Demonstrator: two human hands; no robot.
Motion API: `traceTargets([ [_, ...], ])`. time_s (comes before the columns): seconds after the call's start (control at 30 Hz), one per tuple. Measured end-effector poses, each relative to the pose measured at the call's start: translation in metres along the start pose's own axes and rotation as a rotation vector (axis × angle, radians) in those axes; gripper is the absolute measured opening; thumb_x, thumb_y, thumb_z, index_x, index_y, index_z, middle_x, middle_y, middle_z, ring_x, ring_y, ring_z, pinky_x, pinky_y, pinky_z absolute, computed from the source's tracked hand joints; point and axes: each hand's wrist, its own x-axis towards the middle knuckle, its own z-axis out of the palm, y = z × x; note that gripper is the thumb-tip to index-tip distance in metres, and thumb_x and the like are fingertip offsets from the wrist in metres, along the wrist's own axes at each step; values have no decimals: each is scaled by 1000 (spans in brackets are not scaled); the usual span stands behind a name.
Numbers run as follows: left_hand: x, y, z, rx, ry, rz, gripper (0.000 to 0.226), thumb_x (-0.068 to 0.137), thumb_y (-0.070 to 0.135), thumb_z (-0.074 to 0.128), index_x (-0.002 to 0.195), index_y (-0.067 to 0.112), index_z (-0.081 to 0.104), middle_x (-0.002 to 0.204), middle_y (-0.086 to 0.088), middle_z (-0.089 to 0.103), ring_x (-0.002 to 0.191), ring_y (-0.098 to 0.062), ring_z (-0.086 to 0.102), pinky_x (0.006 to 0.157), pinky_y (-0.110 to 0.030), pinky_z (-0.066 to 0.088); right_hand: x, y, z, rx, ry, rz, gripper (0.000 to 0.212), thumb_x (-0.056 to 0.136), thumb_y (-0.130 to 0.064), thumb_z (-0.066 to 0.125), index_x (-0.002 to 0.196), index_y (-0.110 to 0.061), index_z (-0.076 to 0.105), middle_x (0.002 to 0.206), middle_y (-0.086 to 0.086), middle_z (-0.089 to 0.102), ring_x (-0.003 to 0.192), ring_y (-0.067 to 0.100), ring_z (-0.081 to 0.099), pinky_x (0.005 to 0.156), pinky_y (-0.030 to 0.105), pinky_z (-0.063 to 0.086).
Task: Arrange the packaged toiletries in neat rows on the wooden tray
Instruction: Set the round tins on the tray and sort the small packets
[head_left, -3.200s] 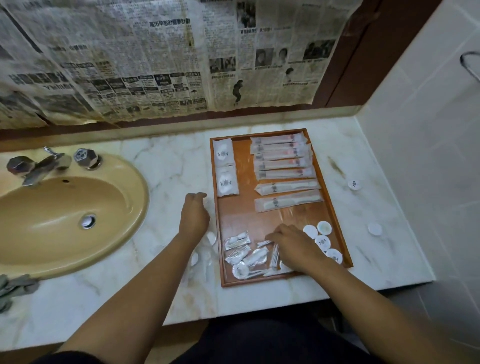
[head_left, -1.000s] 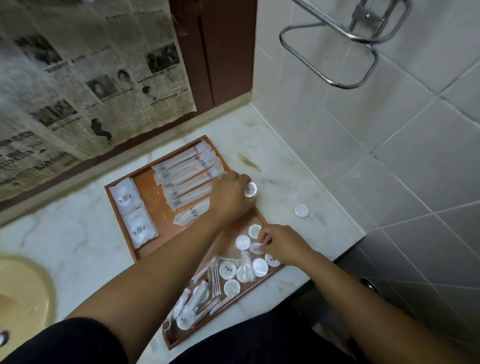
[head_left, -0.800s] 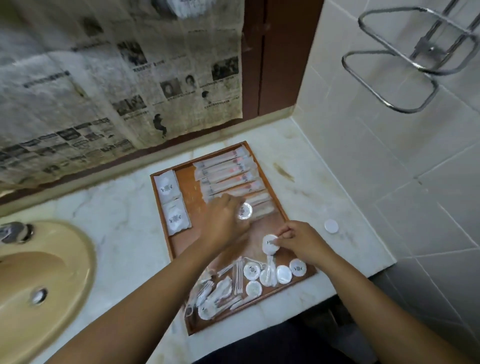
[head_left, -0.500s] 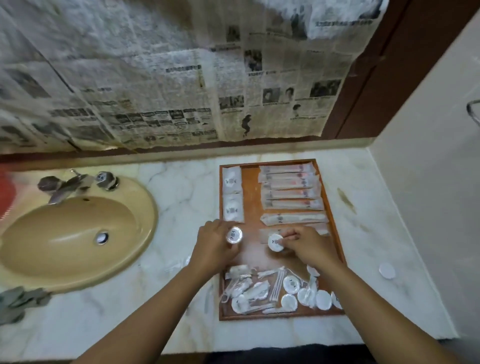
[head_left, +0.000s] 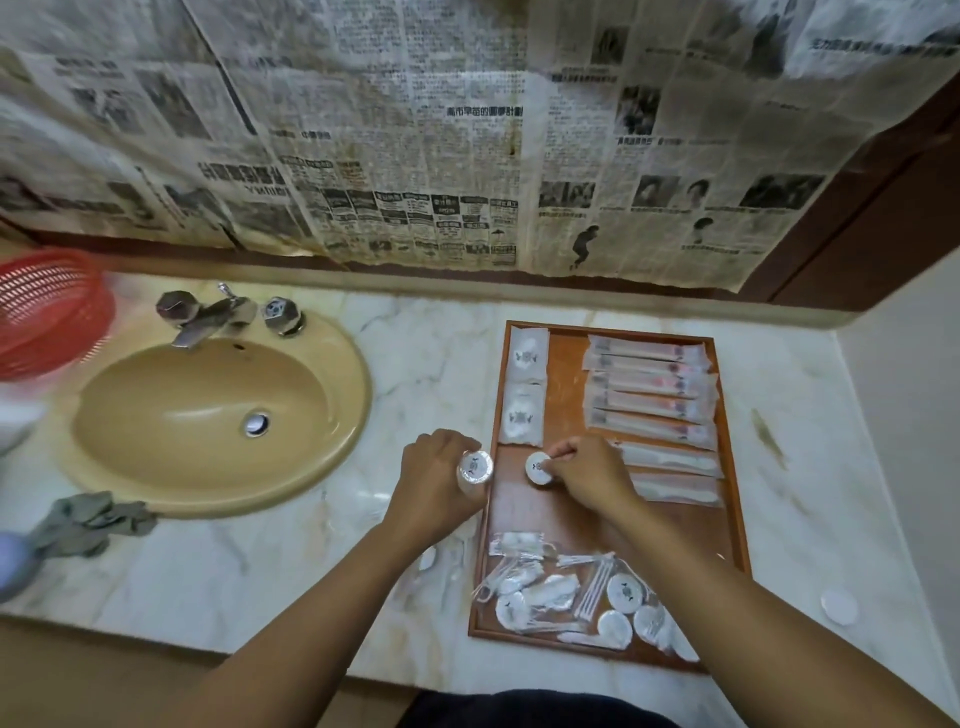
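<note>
Newspaper sheets (head_left: 415, 130) cover the wall behind a pale marble counter (head_left: 426, 364), beyond the far end of a wooden tray (head_left: 566, 364) that lies lengthwise on the counter. A beige oval sink (head_left: 208, 415) with a metal tap (head_left: 208, 317) is set into the counter well to the tray's left; farther left again sit a blurred red mesh basket (head_left: 47, 312) and a crumpled grey cloth (head_left: 88, 519). On the tray's far right side, long clear toothbrush packets (head_left: 649, 395) lie crosswise in a stacked row. Two square white sachets (head_left: 524, 387) lie one behind the other along its far left edge. A loose heap of small clear-wrapped items and round packs (head_left: 550, 592) fills its near end. The left hand (head_left: 436, 488) hovers at the tray's left edge, fingers curled round a round white pack (head_left: 475, 466) with its printed face up. The right hand (head_left: 592, 475) is over the tray's middle, pinching a second round pack (head_left: 538, 467) between thumb and fingertips just nearer than the sachets; whether it touches the wood cannot be told. One stray white disc (head_left: 838, 605) lies on the counter to the right of the tray's near corner.
</note>
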Motion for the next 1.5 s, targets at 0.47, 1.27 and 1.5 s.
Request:
traceTargets([
  [0.47, 20, -14, 27, 113, -170, 37, 35, 63, 27, 69, 98, 27, 71, 94, 5, 61, 88, -25, 57, 76, -36, 40, 8, 8, 17, -444, 99, -116, 6, 89, -28, 66, 93, -26, 71, 103, -1, 65, 89, 23, 63, 67, 30, 47],
  [1.27, 47, 22, 77, 161, -351, 328, 55, 76, 10, 61, 127, 29, 61, 117, 10, 68, 107, -22, 51, 95, -39, 29, -20, 76, -30, -176, 198, -150, 19, 92, -25, 69, 109, -34, 73, 108, -12, 70, 96, 11, 65, 80, 31, 57],
  [1.5, 38, 48, 74, 34, -284, 415, 47, 83, 23, 64, 130, 25, 61, 127, 7, 64, 117, -18, 50, 99, -36, 32, -48, 103, -76, -58, 289, -99, 20, 94, -18, 70, 111, -26, 75, 112, -10, 71, 99, 9, 66, 87, 19, 49],
])
